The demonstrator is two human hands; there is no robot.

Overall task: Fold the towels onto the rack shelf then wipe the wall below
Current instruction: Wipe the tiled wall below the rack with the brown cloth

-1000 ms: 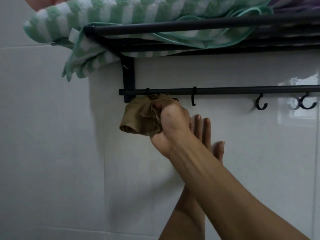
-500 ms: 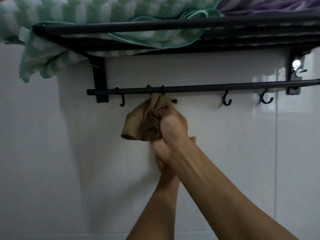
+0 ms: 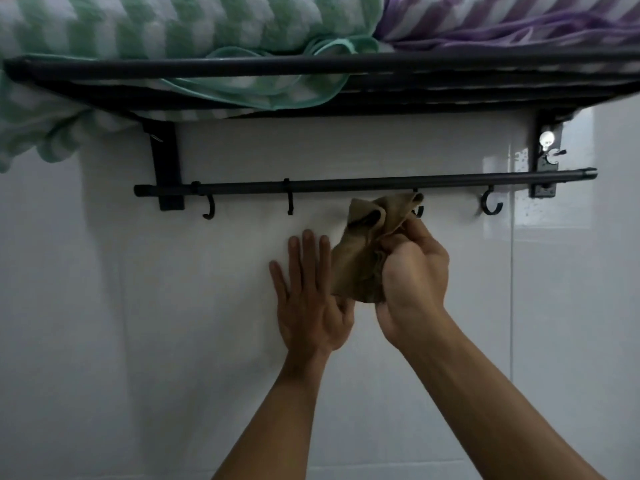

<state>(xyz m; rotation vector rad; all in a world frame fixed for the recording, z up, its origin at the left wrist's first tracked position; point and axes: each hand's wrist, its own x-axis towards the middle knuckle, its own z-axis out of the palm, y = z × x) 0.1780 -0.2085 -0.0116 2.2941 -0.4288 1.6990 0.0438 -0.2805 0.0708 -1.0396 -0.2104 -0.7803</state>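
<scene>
- Head view: the right hand [image 3: 414, 282] grips a bunched brown cloth [image 3: 363, 251], fingers curled tight round its lower half, the loose upper folds standing up to just under the hook rail [image 3: 363, 184].
- The left hand [image 3: 310, 299] lies flat on the white tiled wall [image 3: 138, 323], fingers spread and straight, just beside the cloth and holding nothing.
- The cloth looks light, soft and limp; it will crumple and slip inside a loose fist, so in my judgement a full-palm hold on the wad, flat side toward the tile, suits wiping best.
- The green striped towel [image 3: 156, 26] and purple striped towel [image 3: 502, 19] already sit on the rack shelf [image 3: 311, 65]; a green corner hangs over its left end, so the folding looks done but untidy.
- Edges to mind: the rail's hooks [image 3: 490, 206] sit right above the cloth and could snag its folds, and the bracket [image 3: 166, 168] blocks the left.
- Open tile spreads below and to both sides, with free room for downward strokes.
</scene>
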